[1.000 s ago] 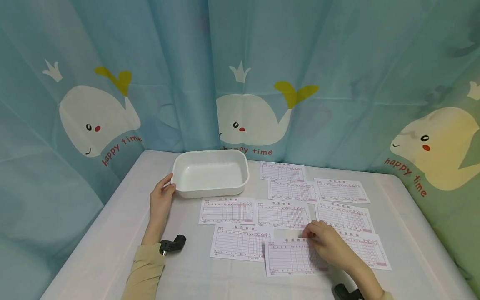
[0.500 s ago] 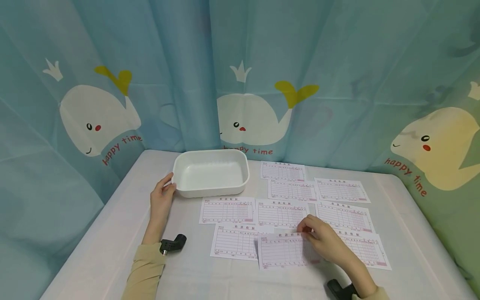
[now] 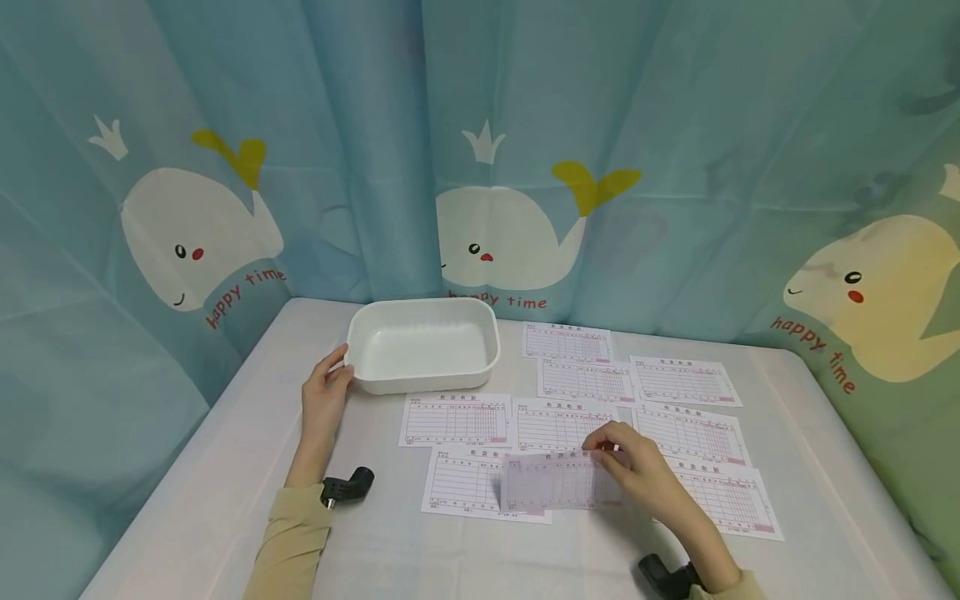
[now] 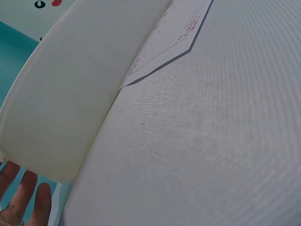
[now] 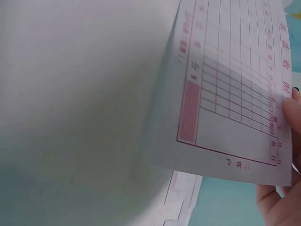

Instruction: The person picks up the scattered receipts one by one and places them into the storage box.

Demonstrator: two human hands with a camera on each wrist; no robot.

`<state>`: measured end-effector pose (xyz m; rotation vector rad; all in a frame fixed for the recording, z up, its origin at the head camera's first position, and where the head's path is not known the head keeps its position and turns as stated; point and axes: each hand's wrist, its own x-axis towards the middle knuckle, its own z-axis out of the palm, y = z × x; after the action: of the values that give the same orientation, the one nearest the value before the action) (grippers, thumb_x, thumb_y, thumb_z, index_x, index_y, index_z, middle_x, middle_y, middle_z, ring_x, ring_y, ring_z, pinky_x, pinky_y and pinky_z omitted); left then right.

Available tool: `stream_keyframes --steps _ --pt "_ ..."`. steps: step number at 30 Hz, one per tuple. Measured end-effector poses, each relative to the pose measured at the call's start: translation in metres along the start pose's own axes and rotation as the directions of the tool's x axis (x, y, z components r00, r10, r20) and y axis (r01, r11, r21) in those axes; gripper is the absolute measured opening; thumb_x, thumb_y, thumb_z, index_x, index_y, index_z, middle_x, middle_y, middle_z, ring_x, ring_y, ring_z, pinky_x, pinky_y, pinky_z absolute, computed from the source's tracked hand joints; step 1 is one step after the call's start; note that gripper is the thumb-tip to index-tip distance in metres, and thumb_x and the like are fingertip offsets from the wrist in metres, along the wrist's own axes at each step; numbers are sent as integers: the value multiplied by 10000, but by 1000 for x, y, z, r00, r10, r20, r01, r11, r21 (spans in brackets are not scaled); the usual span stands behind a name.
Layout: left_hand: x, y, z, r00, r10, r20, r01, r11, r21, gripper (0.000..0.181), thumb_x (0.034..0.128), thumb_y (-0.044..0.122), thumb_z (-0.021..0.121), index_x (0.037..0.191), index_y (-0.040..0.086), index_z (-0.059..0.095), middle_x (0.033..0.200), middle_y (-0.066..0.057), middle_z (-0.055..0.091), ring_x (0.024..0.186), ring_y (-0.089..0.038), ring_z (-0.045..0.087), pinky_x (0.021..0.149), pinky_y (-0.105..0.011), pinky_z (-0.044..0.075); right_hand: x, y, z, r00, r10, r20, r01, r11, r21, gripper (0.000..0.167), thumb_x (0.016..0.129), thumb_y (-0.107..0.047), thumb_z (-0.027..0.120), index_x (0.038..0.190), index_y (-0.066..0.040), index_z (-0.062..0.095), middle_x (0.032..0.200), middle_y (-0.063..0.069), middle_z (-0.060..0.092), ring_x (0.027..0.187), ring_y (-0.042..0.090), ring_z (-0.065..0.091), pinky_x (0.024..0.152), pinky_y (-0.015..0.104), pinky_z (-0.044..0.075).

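Note:
My left hand [image 3: 324,408] rests at the left end of a white rectangular tray [image 3: 425,387], fingertips touching its wall; in the left wrist view the fingers [image 4: 41,202] are extended beside the tray's end [image 4: 56,113]. My right hand [image 3: 647,479] pinches the top edge of a printed slip [image 3: 551,483], which hangs tilted above the slips lying at the front. In the right wrist view the held slip [image 5: 235,94] shows red grid lines, with the thumb [image 5: 292,113] over its edge. The tray holds nothing.
Several printed slips lie right of and in front of the tray, among them one at the back [image 3: 566,342], one at the right [image 3: 727,500] and one near the tray [image 3: 455,421]. A blue curtain with whales [image 3: 510,242] hangs behind the table.
My right hand has moved left and away from me, lifting the slip, which now tilts more and overlaps the front left slip. My left hand and the tray have stayed in place.

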<state>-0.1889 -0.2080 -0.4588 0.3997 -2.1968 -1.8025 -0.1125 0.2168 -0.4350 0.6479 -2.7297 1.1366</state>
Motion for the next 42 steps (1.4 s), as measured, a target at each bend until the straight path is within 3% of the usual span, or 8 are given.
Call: stream_keyframes --steps 7,14,24,34,42 --pt "0 -2 -1 1000 -11 -8 11 1000 4 437 980 150 510 1416 143 480 1439 -105 491 991 59 502 776 24 417 7 -7 4 999 31 -41 -28 997 78 281 864 55 624 937 -216 643 962 -109 637 943 -14 554 816 204 563" --pt "1 -4 0 999 -33 5 33 999 -11 433 985 178 515 1416 162 479 1391 -108 536 996 53 522 785 22 426 15 -17 8 993 -46 -112 54 996 67 238 862 55 633 945 -165 668 918 -56 658 883 34 539 773 180 517" --pt "1 -4 0 999 -31 6 31 1000 4 438 987 187 511 1423 167 470 1386 -113 543 995 59 517 787 22 425 31 -19 21 983 -72 -167 96 986 139 254 853 68 636 944 -166 673 905 -18 648 853 75 541 745 150 473" --pt "0 -2 0 1000 -23 8 23 1000 -2 437 989 196 510 1423 167 469 1421 -85 516 1001 65 510 797 17 425 54 -30 28 984 3 -180 37 974 223 183 899 -1 616 960 -163 676 933 -19 638 882 52 533 764 175 491" --pt "1 -3 1 1000 -16 3 16 1000 -17 435 986 160 505 1420 151 473 1429 -80 504 986 66 513 782 9 431 76 -39 36 984 4 -180 49 956 291 122 929 -45 594 978 -112 684 944 48 650 888 98 528 789 187 461"
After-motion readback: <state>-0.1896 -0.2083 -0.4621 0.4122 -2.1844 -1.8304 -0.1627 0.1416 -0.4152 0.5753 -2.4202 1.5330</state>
